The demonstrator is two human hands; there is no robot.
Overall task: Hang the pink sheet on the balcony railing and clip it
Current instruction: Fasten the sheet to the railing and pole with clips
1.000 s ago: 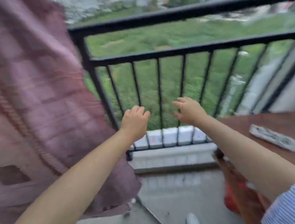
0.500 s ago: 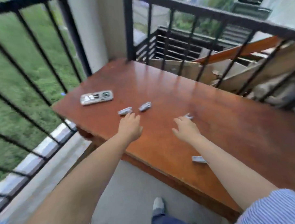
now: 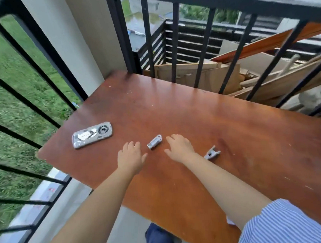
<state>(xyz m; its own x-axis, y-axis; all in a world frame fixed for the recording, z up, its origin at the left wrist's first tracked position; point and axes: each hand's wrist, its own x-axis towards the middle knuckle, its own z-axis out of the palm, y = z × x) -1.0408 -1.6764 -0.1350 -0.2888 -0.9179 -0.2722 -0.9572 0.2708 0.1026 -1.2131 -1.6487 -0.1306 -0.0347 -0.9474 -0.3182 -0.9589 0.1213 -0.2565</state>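
- Left hand (image 3: 131,157): arm extended forward, palm down, fingers loosely spread, holding nothing.
- Right hand (image 3: 179,148): arm extended forward, palm down, fingers slightly curled and apart, empty.
- Right upper arm in striped sleeve (image 3: 282,224).

You see 2 small grey clips lying flat on the reddish-brown table, well apart. 1 closed clip (image 3: 154,141) lies angled at centre. The other clip (image 3: 211,152) lies to its right, its forked end pointing up and right. A black balcony railing (image 3: 224,3) borders the table's far side.
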